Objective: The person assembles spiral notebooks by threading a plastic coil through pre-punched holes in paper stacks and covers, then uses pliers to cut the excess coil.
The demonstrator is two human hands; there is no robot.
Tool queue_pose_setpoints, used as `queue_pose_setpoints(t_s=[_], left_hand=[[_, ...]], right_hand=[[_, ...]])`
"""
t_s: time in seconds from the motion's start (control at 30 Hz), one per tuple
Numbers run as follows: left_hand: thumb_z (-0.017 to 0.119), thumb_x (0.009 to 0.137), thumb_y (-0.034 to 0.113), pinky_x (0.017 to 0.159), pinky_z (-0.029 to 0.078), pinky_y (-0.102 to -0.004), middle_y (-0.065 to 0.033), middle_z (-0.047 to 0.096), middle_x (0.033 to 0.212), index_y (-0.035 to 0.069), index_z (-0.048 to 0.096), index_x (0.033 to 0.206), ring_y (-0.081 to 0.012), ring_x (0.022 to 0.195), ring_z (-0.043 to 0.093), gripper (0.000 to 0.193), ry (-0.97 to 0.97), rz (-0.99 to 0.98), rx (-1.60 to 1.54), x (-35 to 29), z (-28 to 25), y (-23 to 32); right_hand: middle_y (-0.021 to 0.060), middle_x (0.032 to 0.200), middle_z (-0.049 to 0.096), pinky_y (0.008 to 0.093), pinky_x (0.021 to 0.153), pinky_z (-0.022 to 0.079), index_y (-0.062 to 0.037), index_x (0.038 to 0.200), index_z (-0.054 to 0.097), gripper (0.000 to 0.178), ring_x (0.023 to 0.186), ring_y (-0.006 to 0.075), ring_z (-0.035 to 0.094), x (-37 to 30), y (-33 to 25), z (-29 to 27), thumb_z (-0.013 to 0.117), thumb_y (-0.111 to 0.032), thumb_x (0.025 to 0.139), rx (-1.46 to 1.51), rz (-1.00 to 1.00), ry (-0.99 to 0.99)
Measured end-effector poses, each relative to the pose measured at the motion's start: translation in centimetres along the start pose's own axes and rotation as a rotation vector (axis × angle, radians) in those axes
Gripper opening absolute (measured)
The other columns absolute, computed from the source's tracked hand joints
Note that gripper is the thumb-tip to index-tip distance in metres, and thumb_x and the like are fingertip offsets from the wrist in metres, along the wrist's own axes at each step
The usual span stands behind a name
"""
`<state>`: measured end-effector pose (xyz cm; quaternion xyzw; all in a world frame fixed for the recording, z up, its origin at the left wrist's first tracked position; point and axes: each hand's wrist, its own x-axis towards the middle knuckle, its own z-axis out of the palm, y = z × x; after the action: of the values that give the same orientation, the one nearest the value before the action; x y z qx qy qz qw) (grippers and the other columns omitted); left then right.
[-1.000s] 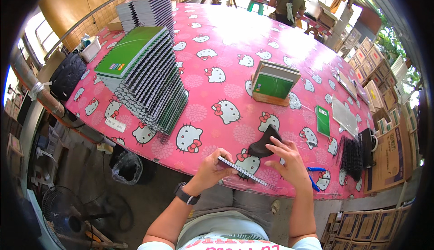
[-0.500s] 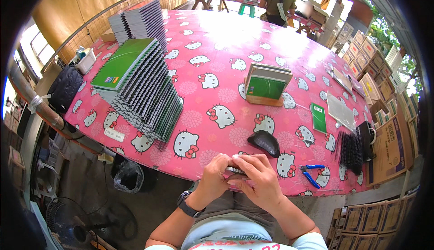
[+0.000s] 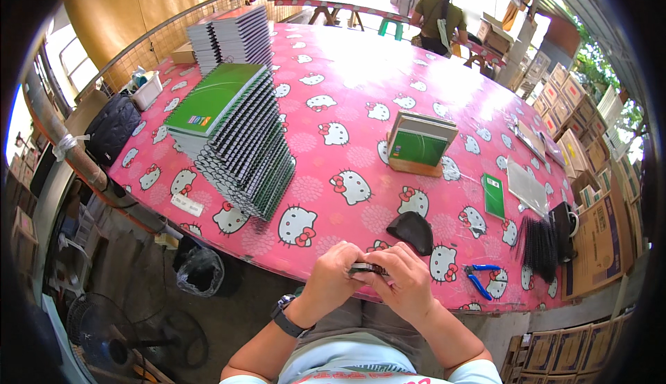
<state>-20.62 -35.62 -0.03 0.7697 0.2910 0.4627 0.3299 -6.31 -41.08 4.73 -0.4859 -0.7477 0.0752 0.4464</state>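
Over the near table edge, my left hand [image 3: 333, 278] and my right hand [image 3: 406, 280] are closed together on a small dark flat object with a silvery edge [image 3: 365, 268]. My fingers cover most of it, so its kind cannot be made out. Just beyond my right hand lies a black rounded, case-like object [image 3: 411, 233] on the pink patterned tablecloth [image 3: 361, 214]. Blue-handled pliers [image 3: 480, 281] rest open to the right. A tall stack of green spiral notebooks [image 3: 229, 141] stands left of my hands.
A wooden holder [image 3: 414, 167] carries upright notebooks [image 3: 420, 141]. Right of it lie a green booklet [image 3: 494, 197], a clear plastic sheet [image 3: 527, 186] and black binding coils [image 3: 538, 249]. More notebooks [image 3: 232, 40] are stacked at the far left. Another person [image 3: 439, 20] stands at a back table.
The view has shifted slightly, moving the table's contents rightward and down in the picture. My fingers have moved on the small object, which both hands still hold. The black case-like object looks more domed.
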Motion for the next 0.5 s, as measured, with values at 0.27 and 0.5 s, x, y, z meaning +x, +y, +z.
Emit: queue_pose_setpoints(t_s=[0.27,0.5], left_hand=[[0.077,0.063,0.006,0.061,0.047,-0.0384,-0.0114,0.057,0.073,0.003,0.058,0.079,-0.0302,0.069,0.058,0.025,-0.046,-0.016,0.007,0.2,-1.8,0.5],[0.084,0.061,0.016,0.059,0.048,-0.0347,-0.0114,0.060,0.069,0.002,0.060,0.073,-0.0273,0.066,0.060,0.030,-0.103,-0.106,0.004,0.9,-4.1,0.8]], right_hand=[[0.0085,0.080,0.057,0.0351,0.064,0.047,-0.0029,0.088,0.062,0.022,0.074,0.0262,0.055,1.7,-0.6,-0.5,0.075,-0.012,0.073,-0.018,-0.036,-0.112],[0.0115,0.090,0.057,0.0386,0.070,0.049,-0.0017,0.099,0.060,0.022,0.081,0.0288,0.055,3.8,-1.2,-1.2,0.067,-0.006,0.078,-0.025,-0.130,-0.400]])
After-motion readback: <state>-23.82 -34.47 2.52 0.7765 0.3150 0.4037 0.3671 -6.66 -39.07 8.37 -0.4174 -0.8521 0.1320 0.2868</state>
